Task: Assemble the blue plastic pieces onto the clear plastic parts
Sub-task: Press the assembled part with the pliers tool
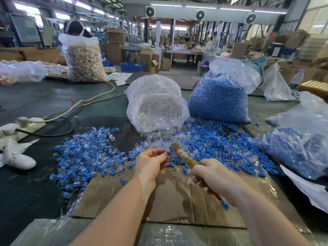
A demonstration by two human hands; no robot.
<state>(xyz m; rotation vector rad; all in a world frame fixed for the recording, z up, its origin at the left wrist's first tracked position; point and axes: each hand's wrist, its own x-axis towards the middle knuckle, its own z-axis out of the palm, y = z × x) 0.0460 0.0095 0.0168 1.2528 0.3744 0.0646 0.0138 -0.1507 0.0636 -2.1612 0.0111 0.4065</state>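
Left hand (150,161) pinches a small blue-and-clear plastic piece (166,153); right hand (212,176) grips a worn wooden stick (184,157), whose off-centre tap could eject it.

The hall is bright, lit by daylight from high windows (26,9) at the upper left and strip lights (200,5) along the ceiling beam. Glare whitens the clear bags (154,96) and streaks the dark counter (35,96). Shadows under the forearms are soft and faint. The wide lens bends the edges, so pillars lean inward. The stick (184,157) is smeared by motion blur, and the far background is soft.
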